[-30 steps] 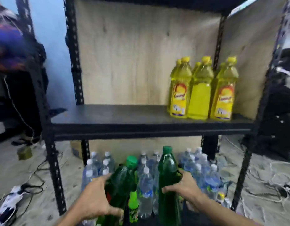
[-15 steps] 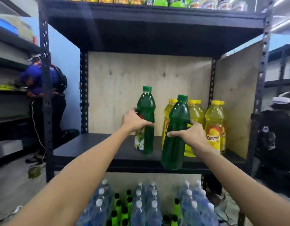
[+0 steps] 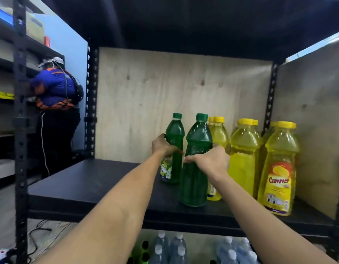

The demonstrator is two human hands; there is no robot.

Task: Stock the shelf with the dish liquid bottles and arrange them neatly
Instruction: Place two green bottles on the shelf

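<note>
Right, "Cammer" reads on the yellow bottle point(image 3: 278, 168); your left hand point(image 3: 163, 145) and right hand point(image 3: 210, 161) each grip a green bottle point(image 3: 195, 164) on the shelf point(image 3: 88, 185).

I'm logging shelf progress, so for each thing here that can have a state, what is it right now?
left hand: closed around the rear green bottle
right hand: closed around the front green bottle
rear green bottle: upright, capped, full, on the shelf
front green bottle: upright, capped, full, near the front edge
yellow bottles: upright, capped, full, grouped at right
shelf: left part bare
water bottles: capped, below the shelf
</note>
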